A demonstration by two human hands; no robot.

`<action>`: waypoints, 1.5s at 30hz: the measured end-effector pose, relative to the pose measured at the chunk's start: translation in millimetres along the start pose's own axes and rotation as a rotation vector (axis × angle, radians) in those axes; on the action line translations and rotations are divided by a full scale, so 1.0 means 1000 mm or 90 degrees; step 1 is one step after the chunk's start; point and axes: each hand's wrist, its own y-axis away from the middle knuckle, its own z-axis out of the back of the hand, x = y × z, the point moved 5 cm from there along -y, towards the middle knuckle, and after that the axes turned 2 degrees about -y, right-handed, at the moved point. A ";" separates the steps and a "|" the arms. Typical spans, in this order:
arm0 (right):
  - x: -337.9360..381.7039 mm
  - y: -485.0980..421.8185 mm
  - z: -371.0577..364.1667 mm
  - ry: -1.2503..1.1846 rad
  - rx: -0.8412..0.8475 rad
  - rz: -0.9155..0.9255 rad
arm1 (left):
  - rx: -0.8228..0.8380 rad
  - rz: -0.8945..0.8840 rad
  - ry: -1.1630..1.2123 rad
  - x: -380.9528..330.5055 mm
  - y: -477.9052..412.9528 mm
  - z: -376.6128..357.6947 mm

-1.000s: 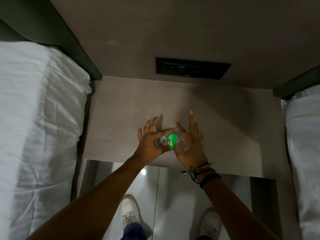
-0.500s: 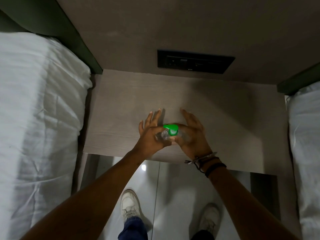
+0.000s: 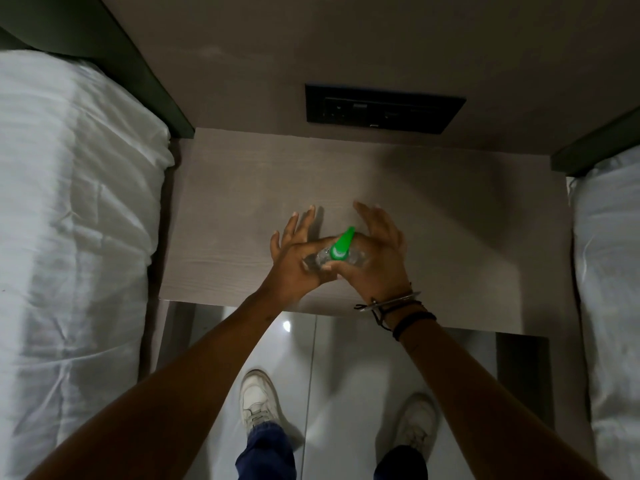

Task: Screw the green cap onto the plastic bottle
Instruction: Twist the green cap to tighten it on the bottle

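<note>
A small clear plastic bottle (image 3: 322,261) stands on the pale wooden nightstand (image 3: 225,216), seen from above and mostly hidden between my hands. The bright green cap (image 3: 341,247) sits on its top, its flip lid pointing up and away. My left hand (image 3: 298,258) grips the bottle's left side with thumb and palm, its other fingers spread. My right hand (image 3: 372,258) pinches the cap with thumb and forefinger, the remaining fingers fanned out above the tabletop.
White-sheeted beds flank the nightstand on the left (image 3: 76,237) and right (image 3: 609,271). A black socket panel (image 3: 384,109) is set in the wall behind. Below the nightstand's front edge lie glossy floor tiles and my white shoes (image 3: 258,400).
The green cap's lid has turned from pointing toward me, through sideways, to pointing away. My right fingers have rotated with it. The left hand has kept its hold.
</note>
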 end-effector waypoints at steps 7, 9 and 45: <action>-0.002 0.010 0.002 -0.017 0.040 0.042 | 0.011 -0.009 -0.040 0.002 -0.002 -0.002; -0.002 0.007 0.004 0.001 0.008 0.021 | 0.023 -0.011 -0.035 0.002 -0.003 -0.001; -0.011 0.005 -0.011 -0.103 0.009 -0.051 | -0.004 -0.035 0.019 0.006 0.000 -0.007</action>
